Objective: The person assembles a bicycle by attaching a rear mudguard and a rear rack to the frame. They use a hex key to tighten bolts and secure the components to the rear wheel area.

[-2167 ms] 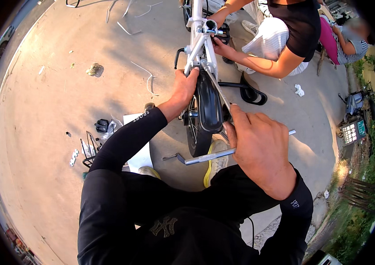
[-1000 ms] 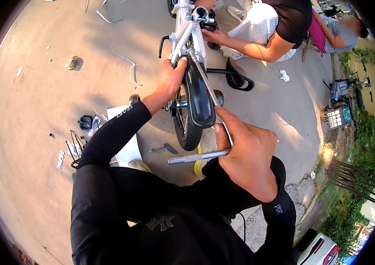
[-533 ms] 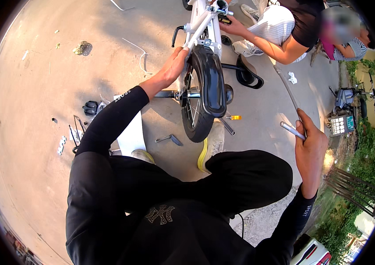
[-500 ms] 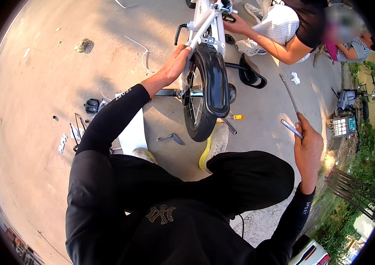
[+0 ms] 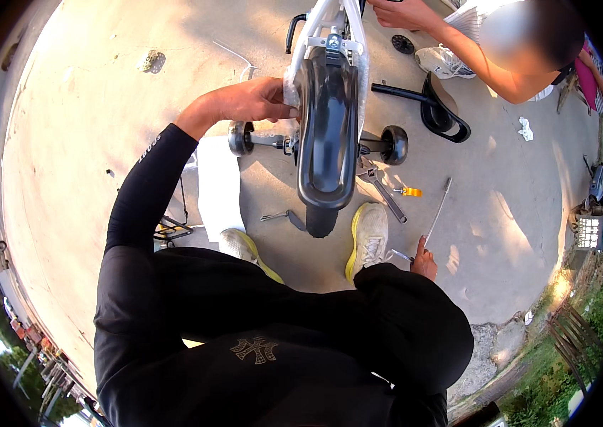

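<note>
A child's bicycle with a white frame (image 5: 293,75) stands before me, its glossy black mudguard (image 5: 326,142) over the rear wheel. My left hand (image 5: 262,101) is closed on the wrapped frame tube left of the mudguard; some fingertips are hidden behind it. Training wheels flank the rear wheel, one on the left (image 5: 241,138) and one on the right (image 5: 394,145). Low beside my right knee, my right hand (image 5: 424,265) is closed on an L-shaped metal wrench (image 5: 439,212), whose long shaft points away from me. My knee partly hides that hand.
An adjustable wrench (image 5: 388,196) and an orange reflector (image 5: 409,192) lie right of the wheel. Beyond them is a black saddle (image 5: 444,110). A small folding tool (image 5: 284,217) and a white sheet (image 5: 220,185) lie left. A co-worker's arm (image 5: 468,53) reaches toward the bicycle.
My right hand has come down and left with the wrench, near the ground. The bicycle now appears straighter, both training wheels showing. My left hand keeps its hold on the frame.
</note>
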A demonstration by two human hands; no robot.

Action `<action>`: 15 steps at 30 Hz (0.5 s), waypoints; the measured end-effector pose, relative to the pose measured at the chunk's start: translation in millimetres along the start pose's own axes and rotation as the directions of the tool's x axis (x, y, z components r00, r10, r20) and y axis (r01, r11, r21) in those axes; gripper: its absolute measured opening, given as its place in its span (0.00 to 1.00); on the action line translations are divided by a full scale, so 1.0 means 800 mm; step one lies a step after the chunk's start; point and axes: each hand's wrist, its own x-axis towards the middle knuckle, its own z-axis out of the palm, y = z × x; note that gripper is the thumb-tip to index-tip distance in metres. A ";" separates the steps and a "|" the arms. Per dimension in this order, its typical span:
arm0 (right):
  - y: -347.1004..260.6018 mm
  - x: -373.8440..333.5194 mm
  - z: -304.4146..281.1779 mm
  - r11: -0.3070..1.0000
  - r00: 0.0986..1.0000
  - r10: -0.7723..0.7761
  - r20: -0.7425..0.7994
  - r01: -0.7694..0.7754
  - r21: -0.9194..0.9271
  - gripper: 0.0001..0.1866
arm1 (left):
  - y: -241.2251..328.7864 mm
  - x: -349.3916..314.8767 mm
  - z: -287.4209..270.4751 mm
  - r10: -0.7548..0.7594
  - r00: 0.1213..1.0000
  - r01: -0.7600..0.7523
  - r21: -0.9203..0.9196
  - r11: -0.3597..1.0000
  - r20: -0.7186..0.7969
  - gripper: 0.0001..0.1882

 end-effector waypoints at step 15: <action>-0.286 0.244 -0.473 0.074 0.731 -0.433 -0.527 0.611 0.788 0.30 | -0.034 0.010 0.075 0.124 0.816 -0.067 0.121 0.990 -0.565 0.17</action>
